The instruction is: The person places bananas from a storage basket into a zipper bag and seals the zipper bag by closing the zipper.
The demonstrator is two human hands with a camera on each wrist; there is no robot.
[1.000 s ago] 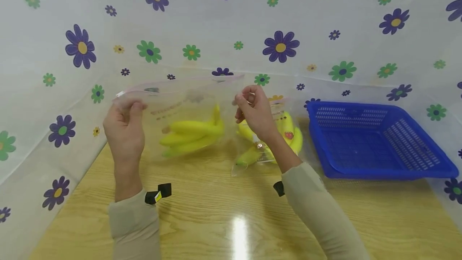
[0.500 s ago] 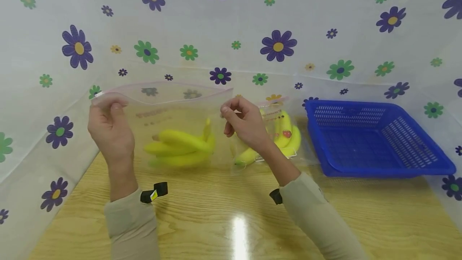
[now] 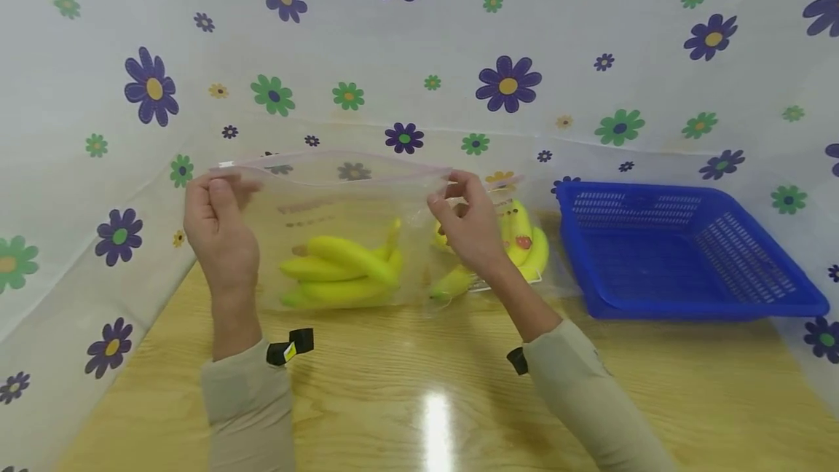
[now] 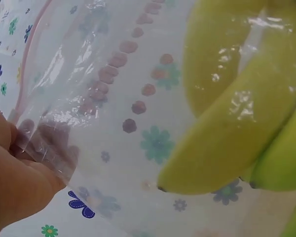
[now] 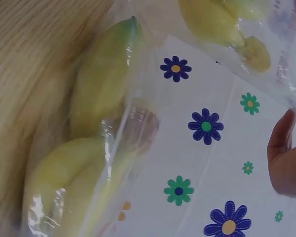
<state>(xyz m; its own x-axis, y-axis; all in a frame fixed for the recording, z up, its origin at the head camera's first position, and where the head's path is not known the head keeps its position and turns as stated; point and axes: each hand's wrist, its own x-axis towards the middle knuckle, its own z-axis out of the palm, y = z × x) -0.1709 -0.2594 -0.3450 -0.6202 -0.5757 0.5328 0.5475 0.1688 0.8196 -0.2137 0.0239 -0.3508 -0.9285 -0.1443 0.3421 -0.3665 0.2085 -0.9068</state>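
Observation:
A clear zip bag [image 3: 367, 199] with a pinkish top seam hangs upright between the two hands, a bunch of yellow bananas [image 3: 341, 268] inside it. The white slider [image 3: 226, 164] sits at its top left corner, where the left hand [image 3: 226, 242] grips the film between thumb and fingers. At the top right corner, the right hand [image 3: 475, 228] pinches the bag's edge. Between these corners the seam lips stand apart. Whether the bag's bottom touches the table I cannot tell. In the left wrist view, banana tips [image 4: 197, 173] show through the film.
Behind the right hand, a second clear bag of bananas [image 3: 537, 253] lies on the wooden table [image 3: 367, 384]. A blue plastic basket [image 3: 655, 312] stands to its right. Flower-printed white sheeting [image 3: 446, 35] rises behind and at the sides.
The held bag of bananas dropped lower and swung left, then came back right. The right hand has shifted up the bag's edge to its top corner. Basket and second bag stayed put.

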